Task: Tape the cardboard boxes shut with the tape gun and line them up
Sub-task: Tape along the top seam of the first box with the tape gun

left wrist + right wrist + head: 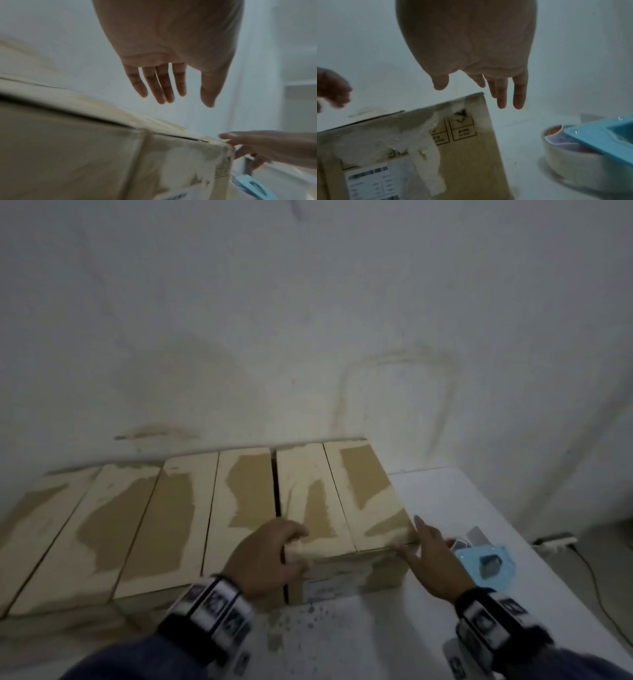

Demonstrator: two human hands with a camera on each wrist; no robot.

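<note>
Both hands were at the rightmost cardboard box [342,501]; tape gun [488,565] lay unused on the table.

Left hand [267,556] hung over the box's near-left top corner, at the gap to the middle box [219,508]; fingers loosely curled in the head view, straight and clear of the cardboard in the left wrist view, gripping nothing. Right hand [435,556] was at the near-right top corner, fingers spread straight, tips at the edge; contact could not be told through the blur. Third box [78,529] sat left of the middle one, flush to it, all in a row against the wall [308,320]. Blue tape gun with its roll was just right of the right fingers, on the white table [376,638], apart from the box. Beyond it, a power strip [556,541] and cable sat near the wall. Nothing lay between fingers and box.
</note>
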